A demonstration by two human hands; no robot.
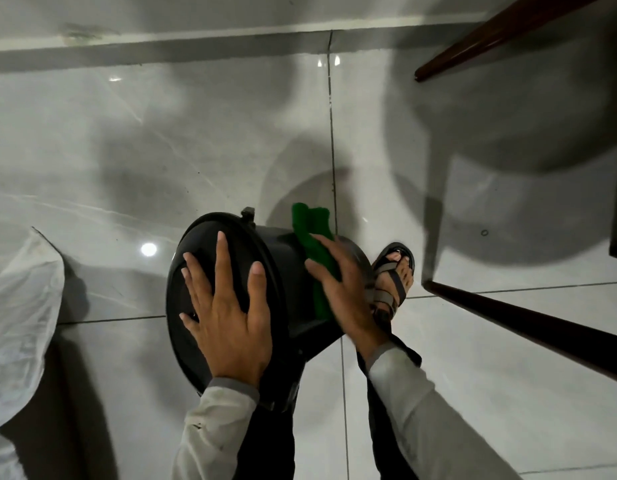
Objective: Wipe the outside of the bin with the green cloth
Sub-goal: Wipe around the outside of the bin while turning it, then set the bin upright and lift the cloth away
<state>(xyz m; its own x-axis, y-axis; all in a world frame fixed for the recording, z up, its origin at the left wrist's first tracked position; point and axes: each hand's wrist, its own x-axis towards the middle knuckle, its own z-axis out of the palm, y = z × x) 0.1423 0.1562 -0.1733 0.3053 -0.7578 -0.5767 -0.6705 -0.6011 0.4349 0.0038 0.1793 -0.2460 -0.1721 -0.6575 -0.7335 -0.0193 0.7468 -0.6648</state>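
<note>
A black round bin (286, 271) is tilted on its side above the tiled floor, its closed lid facing me. My left hand (227, 306) lies flat on the lid with fingers spread, holding nothing. My right hand (345, 289) presses the green cloth (314, 244) against the bin's outer wall. The cloth drapes over the wall, one end sticking out past the bin's far side and another part showing below my palm. The right hand is slightly blurred.
A white plastic bag (19, 306) lies on the floor at the left. Dark wooden furniture legs (529, 327) cross the right side and the top right corner. My sandalled foot (392, 275) stands just right of the bin. A wall skirting (196, 39) runs along the top.
</note>
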